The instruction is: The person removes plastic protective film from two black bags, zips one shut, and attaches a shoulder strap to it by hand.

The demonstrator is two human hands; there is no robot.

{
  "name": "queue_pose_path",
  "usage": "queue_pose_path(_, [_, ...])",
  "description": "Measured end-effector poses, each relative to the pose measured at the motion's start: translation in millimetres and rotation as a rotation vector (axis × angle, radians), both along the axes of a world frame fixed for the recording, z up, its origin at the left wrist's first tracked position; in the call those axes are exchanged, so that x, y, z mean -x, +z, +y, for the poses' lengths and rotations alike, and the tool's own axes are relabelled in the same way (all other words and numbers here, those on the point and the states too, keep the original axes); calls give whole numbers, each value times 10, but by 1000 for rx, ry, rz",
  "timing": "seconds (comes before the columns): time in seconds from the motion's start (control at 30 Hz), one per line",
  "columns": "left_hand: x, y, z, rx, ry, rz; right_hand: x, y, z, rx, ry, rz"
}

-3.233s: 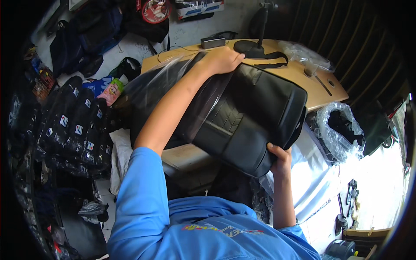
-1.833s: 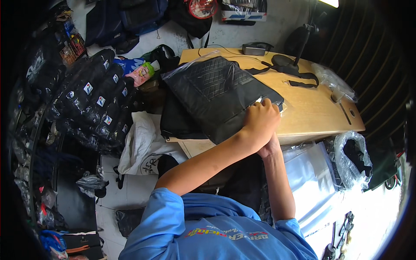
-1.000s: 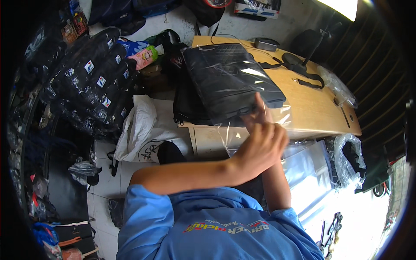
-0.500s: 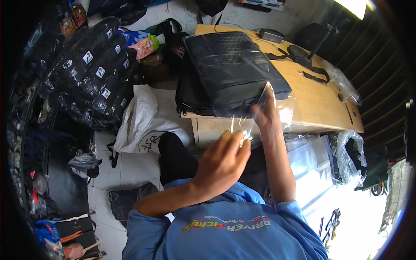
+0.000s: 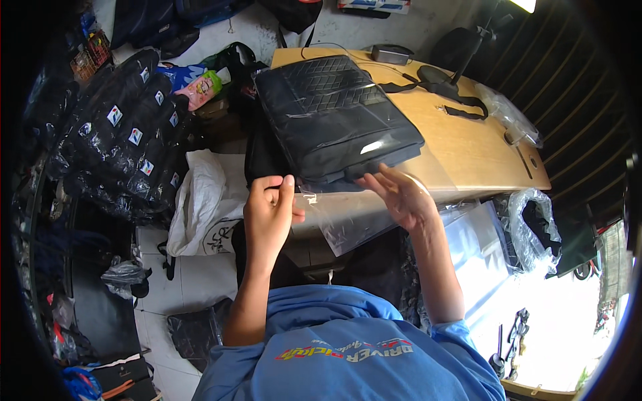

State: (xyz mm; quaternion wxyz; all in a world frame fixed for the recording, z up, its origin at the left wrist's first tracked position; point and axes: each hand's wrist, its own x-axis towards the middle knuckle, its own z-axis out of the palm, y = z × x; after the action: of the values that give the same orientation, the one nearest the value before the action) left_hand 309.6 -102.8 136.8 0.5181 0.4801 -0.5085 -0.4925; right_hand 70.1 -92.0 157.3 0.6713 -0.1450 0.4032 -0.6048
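A black laptop-style bag with a quilted panel lies on the desk, inside a clear plastic bag whose loose end hangs over the front edge. My left hand is at the near left corner, thumb and forefinger pinched together at the plastic's edge. At the near right, my right hand has its fingers extended and apart against the plastic, close to the front of the black bag. Another dark bag lies partly hidden under the wrapped one.
The wooden desk holds a black strap, a lamp base and crumpled plastic. Several plastic-wrapped black bags are piled at left. A white sack stands beside the desk; clear plastic sheets lie at right.
My left hand has moved left and up to the near left corner. My right hand has come down slightly from the black bag. The plastic's loose end now hangs down between them.
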Motion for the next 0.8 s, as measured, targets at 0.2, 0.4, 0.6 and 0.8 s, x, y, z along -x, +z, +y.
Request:
queue_pose_path(0.2, [-3, -7, 98, -304, -168, 292, 137, 594, 744, 294, 1114, 714])
queue_pose_path(0.4, [19, -69, 95, -265, -263, 177, 762, 749, -429, 526, -127, 1170])
queue_pose_path(0.6, [-73, -198, 112, -241, -312, 193, 1302, 69, -1178, 18, 335, 1148])
queue_pose_path(0.8, [-230, -127, 175, -190, -348, 140, 1328, -178, -1090, 92, 478, 463])
